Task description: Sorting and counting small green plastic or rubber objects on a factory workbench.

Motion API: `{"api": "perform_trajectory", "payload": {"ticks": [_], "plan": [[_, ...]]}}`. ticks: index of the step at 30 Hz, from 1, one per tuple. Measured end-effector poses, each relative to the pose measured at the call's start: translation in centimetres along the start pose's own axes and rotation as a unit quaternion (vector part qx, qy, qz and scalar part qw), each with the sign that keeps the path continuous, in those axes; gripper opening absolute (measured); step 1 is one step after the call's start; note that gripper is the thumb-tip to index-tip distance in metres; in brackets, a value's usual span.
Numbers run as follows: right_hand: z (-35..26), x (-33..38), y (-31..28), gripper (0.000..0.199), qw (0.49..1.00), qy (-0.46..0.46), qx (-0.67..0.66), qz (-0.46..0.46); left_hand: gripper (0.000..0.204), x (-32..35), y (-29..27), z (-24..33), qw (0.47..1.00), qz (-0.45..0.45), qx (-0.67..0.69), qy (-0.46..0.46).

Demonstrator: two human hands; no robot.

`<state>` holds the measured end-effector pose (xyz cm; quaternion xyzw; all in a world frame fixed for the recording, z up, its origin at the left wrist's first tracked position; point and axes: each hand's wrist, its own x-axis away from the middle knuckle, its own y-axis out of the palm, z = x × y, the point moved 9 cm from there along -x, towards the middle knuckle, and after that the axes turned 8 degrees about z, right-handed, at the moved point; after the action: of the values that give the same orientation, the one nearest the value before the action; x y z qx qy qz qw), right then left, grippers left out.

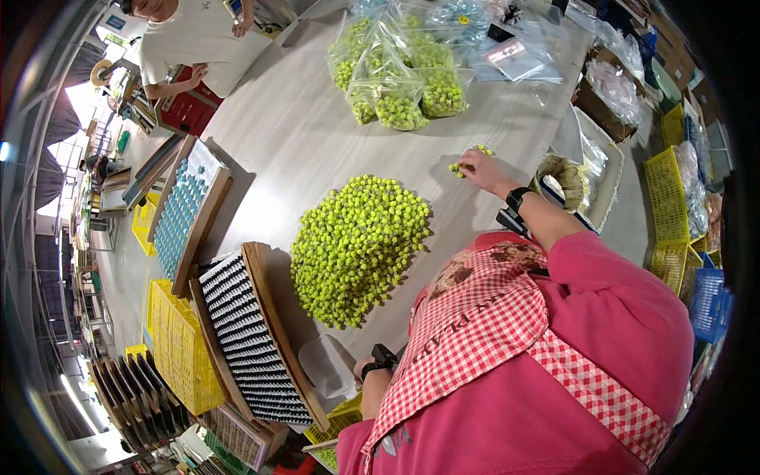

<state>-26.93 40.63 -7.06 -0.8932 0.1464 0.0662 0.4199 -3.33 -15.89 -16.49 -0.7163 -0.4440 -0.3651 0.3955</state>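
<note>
A large heap of small yellow-green round pieces [360,245] lies on the table in front of me. To the right of the heap, my right hand [480,169] reaches out over the tabletop, its fingers curled closed on a few of the green pieces. A few more green pieces [484,150] lie just beyond its knuckles. At the near table edge, my left hand [362,368] grips the rim of a translucent plastic container [329,369]. Most of the left fingers are hidden by the wrist and the container.
Clear bags of green pieces [400,99] stand at the far side. Wooden racks with blue [186,214] and black-and-white parts [253,340] line the left edge. Yellow crates [180,344] sit beyond them. A white bin [606,170] is at right. Another person [198,47] stands far left.
</note>
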Motion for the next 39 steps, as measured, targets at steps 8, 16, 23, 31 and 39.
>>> {"api": "perform_trajectory", "payload": {"ticks": [8, 16, 23, 31, 39], "plan": [[0.3, 0.3, -0.4, 0.019, 1.0, -0.017, 0.0, 0.022, 0.03, -2.2, 1.0, -0.6, 0.999, 0.016, 0.031, -0.012], [0.4, 0.7, 0.2, 0.022, 1.0, -0.016, 0.021, 0.009, 0.032, -0.5, 0.4, -0.4, 0.999, 0.014, 0.046, -0.008], [0.9, 0.8, 0.0, 0.02, 0.999, 0.006, 0.042, -0.002, 0.035, -1.6, 0.7, -0.1, 1.0, 0.0, 0.023, 0.008], [0.8, 1.1, -0.5, 0.019, 0.999, -0.008, 0.045, 0.02, 0.032, 2.4, -2.6, -0.8, 0.993, 0.022, 0.109, -0.048], [-0.3, 1.0, -0.9, 0.018, 1.0, 0.006, 0.004, 0.02, 0.035, 5.4, -4.5, -1.3, 0.987, 0.029, 0.141, -0.072]]}}
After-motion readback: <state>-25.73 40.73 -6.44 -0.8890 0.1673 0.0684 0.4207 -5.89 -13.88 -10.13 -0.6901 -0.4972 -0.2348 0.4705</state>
